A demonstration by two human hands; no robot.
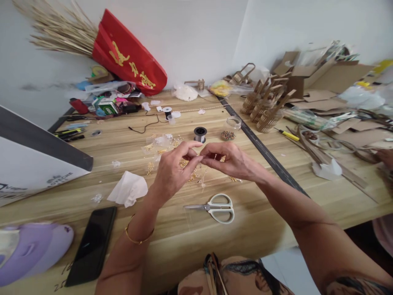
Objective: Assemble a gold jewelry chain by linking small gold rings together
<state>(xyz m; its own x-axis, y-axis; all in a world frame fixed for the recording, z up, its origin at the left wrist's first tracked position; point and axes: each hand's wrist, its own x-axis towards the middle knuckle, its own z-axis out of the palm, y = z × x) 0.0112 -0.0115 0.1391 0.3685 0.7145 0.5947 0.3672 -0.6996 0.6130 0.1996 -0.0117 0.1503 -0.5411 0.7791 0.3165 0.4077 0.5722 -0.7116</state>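
Both hands meet above the middle of the wooden table (129, 139). My left hand (172, 170) pinches thumb and forefinger together on something tiny. My right hand (230, 160) pinches the same spot from the other side, fingertips touching the left ones. What they hold is too small to name; a thin clear thread seems to hang below the pinch. Small gold beads (186, 164) lie scattered on the table under the hands. A spool of thread (200, 134) and a small dish of beads (227, 135) stand just beyond. White-handled scissors (219, 208) lie shut nearer me.
A black phone (92, 243), crumpled tissue (127, 189) and purple cap (33, 250) lie at the left front, a white box (27, 172) behind them. Red bag (129, 57) and clutter line the wall. Cardboard models (267, 104) and scraps fill the right, where another person's hand (387, 157) shows.
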